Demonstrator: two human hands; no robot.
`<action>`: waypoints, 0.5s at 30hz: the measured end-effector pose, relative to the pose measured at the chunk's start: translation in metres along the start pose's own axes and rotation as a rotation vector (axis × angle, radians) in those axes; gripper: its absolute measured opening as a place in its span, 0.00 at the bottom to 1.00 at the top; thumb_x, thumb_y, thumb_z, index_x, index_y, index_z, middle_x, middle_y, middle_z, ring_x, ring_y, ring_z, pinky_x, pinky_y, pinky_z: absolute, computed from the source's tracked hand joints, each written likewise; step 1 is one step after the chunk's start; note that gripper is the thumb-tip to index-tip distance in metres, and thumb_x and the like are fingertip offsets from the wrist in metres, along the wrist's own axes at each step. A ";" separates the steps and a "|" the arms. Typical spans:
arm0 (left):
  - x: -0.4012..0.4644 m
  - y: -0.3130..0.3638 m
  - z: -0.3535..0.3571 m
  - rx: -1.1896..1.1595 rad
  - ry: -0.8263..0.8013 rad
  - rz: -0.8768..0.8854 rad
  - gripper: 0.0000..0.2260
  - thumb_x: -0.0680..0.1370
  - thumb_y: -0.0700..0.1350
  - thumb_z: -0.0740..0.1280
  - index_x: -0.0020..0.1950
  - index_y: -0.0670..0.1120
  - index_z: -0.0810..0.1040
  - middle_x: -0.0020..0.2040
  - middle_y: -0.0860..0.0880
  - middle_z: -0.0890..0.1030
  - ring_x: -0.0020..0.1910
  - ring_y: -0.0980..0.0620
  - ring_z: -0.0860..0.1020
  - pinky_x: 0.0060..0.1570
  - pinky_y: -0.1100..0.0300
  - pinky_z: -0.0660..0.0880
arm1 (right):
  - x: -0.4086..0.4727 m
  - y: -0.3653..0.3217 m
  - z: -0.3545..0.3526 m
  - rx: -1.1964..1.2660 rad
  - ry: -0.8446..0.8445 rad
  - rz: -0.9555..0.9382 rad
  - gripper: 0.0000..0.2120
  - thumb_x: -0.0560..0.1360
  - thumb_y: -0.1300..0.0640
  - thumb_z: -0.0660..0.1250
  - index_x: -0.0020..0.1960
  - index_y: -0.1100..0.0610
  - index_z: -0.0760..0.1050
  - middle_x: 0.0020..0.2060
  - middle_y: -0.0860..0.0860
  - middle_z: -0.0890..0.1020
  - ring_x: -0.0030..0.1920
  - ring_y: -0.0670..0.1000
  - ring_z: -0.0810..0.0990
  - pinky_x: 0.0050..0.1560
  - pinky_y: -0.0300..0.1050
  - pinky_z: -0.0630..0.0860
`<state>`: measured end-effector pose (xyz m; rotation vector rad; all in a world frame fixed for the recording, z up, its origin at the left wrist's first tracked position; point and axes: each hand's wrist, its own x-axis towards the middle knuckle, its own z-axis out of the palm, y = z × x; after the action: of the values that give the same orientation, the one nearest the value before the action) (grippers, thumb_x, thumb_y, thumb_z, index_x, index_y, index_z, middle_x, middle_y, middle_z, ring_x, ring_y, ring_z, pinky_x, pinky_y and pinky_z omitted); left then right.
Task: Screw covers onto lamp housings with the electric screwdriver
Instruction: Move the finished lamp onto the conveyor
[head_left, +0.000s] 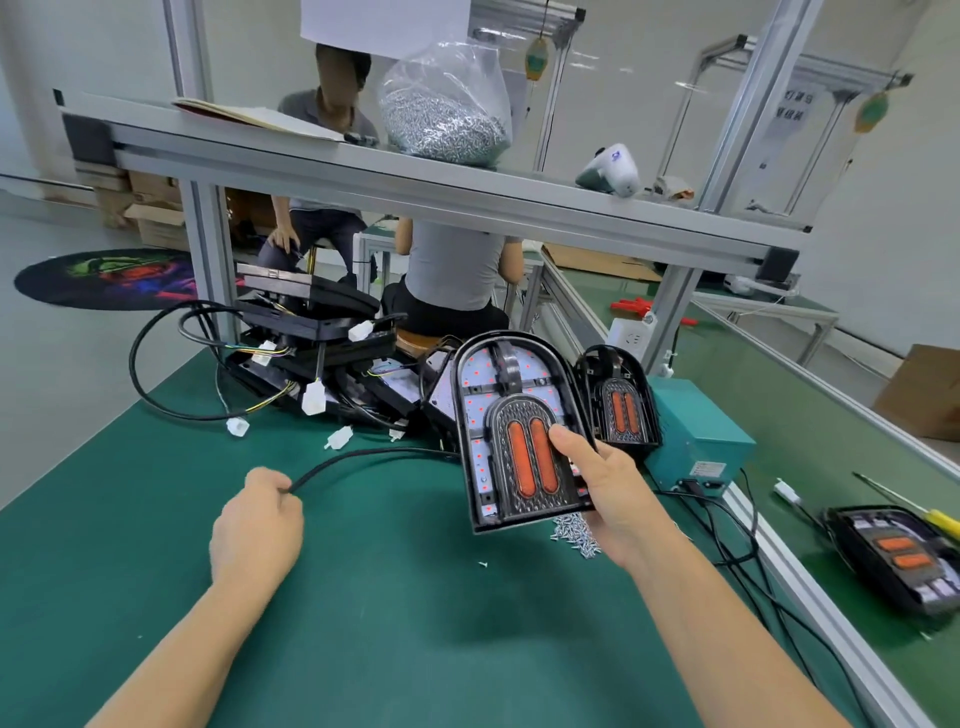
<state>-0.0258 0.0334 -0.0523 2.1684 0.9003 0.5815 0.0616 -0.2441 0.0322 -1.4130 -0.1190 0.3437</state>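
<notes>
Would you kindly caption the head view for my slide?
Right hand holds a lamp housing above the green mat; left hand grips its black cable.

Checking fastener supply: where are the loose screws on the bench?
In the head view, the loose screws lie on the green mat, right of centre, just below the lamp housing the right hand holds.

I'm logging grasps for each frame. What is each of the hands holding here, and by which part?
The right hand grips the lamp housing by its lower right edge, thumb on its face. The left hand grips the black cable near its free end.
</notes>
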 end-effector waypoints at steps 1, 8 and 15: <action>-0.001 0.000 -0.001 -0.162 0.014 0.014 0.09 0.79 0.38 0.58 0.58 0.45 0.72 0.44 0.45 0.79 0.42 0.42 0.75 0.42 0.53 0.71 | 0.000 0.002 -0.002 0.010 0.000 0.022 0.23 0.64 0.46 0.74 0.53 0.60 0.82 0.46 0.58 0.86 0.41 0.53 0.85 0.42 0.44 0.81; 0.005 0.024 -0.020 -0.927 0.093 0.122 0.15 0.80 0.33 0.57 0.58 0.48 0.77 0.36 0.52 0.75 0.30 0.58 0.69 0.32 0.67 0.67 | 0.000 0.012 -0.011 0.068 0.001 0.064 0.16 0.66 0.49 0.74 0.49 0.59 0.84 0.47 0.59 0.86 0.40 0.53 0.85 0.36 0.43 0.81; 0.007 0.044 -0.023 -1.269 -0.063 0.008 0.17 0.80 0.33 0.54 0.50 0.51 0.77 0.35 0.53 0.74 0.28 0.59 0.69 0.31 0.68 0.65 | 0.001 0.013 -0.010 0.048 0.020 0.060 0.11 0.73 0.52 0.71 0.50 0.59 0.83 0.47 0.58 0.86 0.41 0.53 0.86 0.38 0.44 0.81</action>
<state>-0.0171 0.0269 -0.0035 1.0186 0.2870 0.7840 0.0629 -0.2520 0.0175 -1.3744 -0.0514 0.3795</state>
